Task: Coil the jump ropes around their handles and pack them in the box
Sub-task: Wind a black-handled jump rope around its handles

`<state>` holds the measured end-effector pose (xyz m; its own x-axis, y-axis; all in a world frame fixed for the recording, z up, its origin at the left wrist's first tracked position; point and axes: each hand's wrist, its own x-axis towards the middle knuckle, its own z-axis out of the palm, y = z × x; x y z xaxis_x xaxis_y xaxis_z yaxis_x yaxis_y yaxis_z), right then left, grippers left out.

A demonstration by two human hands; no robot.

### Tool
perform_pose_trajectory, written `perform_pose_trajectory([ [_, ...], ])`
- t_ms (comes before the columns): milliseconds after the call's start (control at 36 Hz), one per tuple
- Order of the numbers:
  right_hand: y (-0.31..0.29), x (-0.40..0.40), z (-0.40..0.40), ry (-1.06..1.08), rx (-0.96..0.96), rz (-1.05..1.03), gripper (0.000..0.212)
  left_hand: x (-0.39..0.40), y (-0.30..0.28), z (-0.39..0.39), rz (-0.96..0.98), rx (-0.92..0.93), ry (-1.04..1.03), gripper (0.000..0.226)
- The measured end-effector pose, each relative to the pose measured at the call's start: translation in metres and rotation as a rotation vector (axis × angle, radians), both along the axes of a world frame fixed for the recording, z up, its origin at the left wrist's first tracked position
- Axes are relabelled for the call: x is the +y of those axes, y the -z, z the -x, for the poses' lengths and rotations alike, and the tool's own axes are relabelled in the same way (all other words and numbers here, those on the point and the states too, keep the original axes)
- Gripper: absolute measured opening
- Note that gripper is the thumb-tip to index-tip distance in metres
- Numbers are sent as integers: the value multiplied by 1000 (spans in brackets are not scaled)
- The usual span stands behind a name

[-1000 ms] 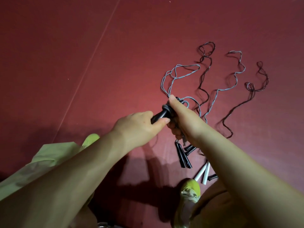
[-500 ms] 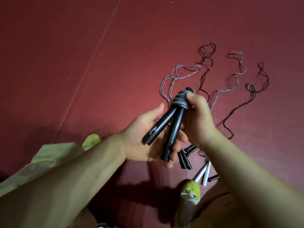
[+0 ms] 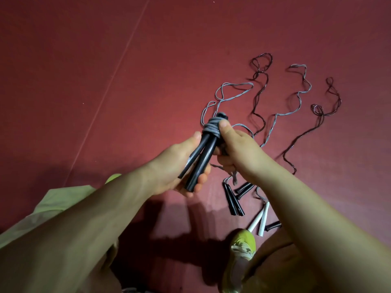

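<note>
Two hands meet mid-frame in the head view, above a dark red floor [image 3: 105, 60]. Left hand [image 3: 175, 168] cups the lower ends of a pair of black handles [image 3: 201, 159], fingers curled under them, thumb up along the side. Right hand [image 3: 237, 149] grips the upper part, thumb tip pressed on the grey rope coil [image 3: 211, 129] wound round the handles near their top. Handles tilt, tops away from the person, bottoms splayed slightly apart. A loose grey strand [image 3: 230, 89] runs from the coil out onto the floor beyond.

Uncoiled ropes lie on the floor to the right: a dark one [image 3: 259, 81], a grey one [image 3: 300, 94], another dark one [image 3: 317, 125] nearest the right edge, all wavy, well apart from each other. Nearer the person, under the right forearm: black handle pair [image 3: 233, 203], a 2nd black handle [image 3: 243, 190], white handles [image 3: 261, 220], one more black handle [image 3: 273, 226]. Yellow-green shoe [image 3: 242, 246] near bottom edge, just beside the white handles; pale green fabric [image 3: 53, 204] at lower left. Box not in frame.
</note>
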<state>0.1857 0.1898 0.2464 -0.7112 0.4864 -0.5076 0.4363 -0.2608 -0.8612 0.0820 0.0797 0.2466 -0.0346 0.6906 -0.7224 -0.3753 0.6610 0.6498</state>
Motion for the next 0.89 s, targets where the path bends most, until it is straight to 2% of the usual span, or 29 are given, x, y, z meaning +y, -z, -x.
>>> perform_pose_trajectory([
  [83, 3, 1, -2, -28, -69, -45, 41, -1, 5, -3, 6, 235, 25, 69],
  [222, 7, 0, -4, -68, -156, -36, 43, 0, 13, -1, 6, 479, 73, 66],
  [333, 16, -2, -6, -184, -350, -16, 58, -6, 18, 5, 82, 870, 344, 64],
  [417, 21, -4, -8, -178, -402, 60, 67, -7, 16, -2, 118, 1103, 483, 57],
  [528, 18, -3, -7, -87, -381, 114, 66, -7, 17, -7, 66, 1229, 502, 48],
  [583, 16, -3, -5, -40, -376, 105, 60, -8, 19, -6, 46, 1187, 490, 49],
  [639, 15, -3, -4, -1, -356, 94, 56, -9, 19, -4, 48, 1056, 485, 49],
  [750, 14, -3, -3, 24, -236, 71, 54, -10, 14, 6, 20, 657, 471, 57],
  [833, 12, -5, -1, 23, -76, 152, 42, -9, 7, 10, -64, 349, 370, 50],
  [889, 12, -4, -1, 30, 64, 230, 36, -9, 6, 13, -93, 157, 300, 58],
])
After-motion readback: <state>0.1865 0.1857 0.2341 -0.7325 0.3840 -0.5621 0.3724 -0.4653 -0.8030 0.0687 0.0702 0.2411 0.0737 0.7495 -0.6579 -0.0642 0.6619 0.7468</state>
